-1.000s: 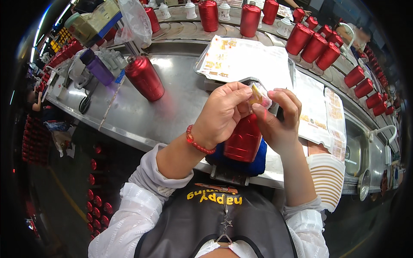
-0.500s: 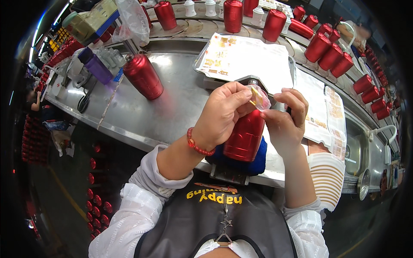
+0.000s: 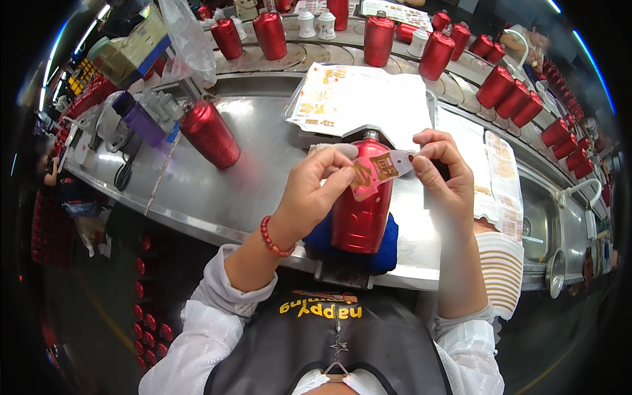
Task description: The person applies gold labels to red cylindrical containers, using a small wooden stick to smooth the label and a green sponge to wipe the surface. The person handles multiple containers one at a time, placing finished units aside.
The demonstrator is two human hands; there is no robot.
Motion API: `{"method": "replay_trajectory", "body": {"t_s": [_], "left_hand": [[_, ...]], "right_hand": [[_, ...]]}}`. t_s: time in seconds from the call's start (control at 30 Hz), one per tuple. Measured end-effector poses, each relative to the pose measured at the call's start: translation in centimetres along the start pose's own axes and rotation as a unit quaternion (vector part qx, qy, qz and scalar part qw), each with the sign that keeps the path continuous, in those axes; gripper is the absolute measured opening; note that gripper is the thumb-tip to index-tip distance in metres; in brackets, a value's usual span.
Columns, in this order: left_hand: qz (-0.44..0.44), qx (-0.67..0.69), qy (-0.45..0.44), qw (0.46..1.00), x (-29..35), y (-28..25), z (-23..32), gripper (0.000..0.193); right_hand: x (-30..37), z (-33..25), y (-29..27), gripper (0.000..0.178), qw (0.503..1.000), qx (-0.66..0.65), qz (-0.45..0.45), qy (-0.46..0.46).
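Note:
A thin see-through decal (image 3: pixel 383 168) with gold print is stretched between my two hands. My left hand (image 3: pixel 309 187) pinches its left end, and my right hand (image 3: pixel 447 172) pinches the other end. Just behind and below the decal, a glossy red bottle (image 3: pixel 359 224) leans on a folded blue cloth (image 3: pixel 387 245) at the near edge of the metal bench. The decal covers part of the bottle's upper body; whether they touch I cannot tell. Beyond the bottle lies a white sheet of gold-printed decals (image 3: pixel 368 99) on a tray.
Another red bottle (image 3: pixel 210 135) stands on the metal bench (image 3: pixel 263 125) to the left, near a purple bottle (image 3: pixel 138 118). Red bottles and white jars (image 3: pixel 307 25) line a curved conveyor (image 3: pixel 316 52) at the back. More printed sheets (image 3: pixel 503 174) and a sink (image 3: pixel 543 227) are on the right.
The decal, crumpled between my fingers before, is now spread out wide. My left hand has moved left and down, and my hands are farther apart. The head view has shifted slightly.

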State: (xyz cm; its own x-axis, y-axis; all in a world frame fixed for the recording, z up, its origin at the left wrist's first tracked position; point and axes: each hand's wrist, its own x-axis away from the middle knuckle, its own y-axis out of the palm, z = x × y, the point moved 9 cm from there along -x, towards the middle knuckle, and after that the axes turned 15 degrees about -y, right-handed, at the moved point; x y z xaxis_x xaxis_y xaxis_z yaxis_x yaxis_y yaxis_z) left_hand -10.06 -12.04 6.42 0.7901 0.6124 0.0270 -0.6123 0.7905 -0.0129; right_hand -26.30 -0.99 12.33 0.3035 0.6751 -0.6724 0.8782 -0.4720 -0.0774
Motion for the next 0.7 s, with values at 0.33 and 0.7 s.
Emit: {"method": "replay_trajectory", "body": {"t_s": [0.33,0.7], "left_hand": [[0.003,-0.245,0.219,0.944,-0.3,2.6,9.1,0.053],[0.014,-0.165,0.165,0.972,-1.8,4.0,8.0,0.013]], "right_hand": [[-2.8,-3.7,2.1,0.012,0.979,0.1,-0.173,-0.032],[-3.5,-3.2,-1.4,0.023,0.985,0.127,-0.119,-0.018]]}}
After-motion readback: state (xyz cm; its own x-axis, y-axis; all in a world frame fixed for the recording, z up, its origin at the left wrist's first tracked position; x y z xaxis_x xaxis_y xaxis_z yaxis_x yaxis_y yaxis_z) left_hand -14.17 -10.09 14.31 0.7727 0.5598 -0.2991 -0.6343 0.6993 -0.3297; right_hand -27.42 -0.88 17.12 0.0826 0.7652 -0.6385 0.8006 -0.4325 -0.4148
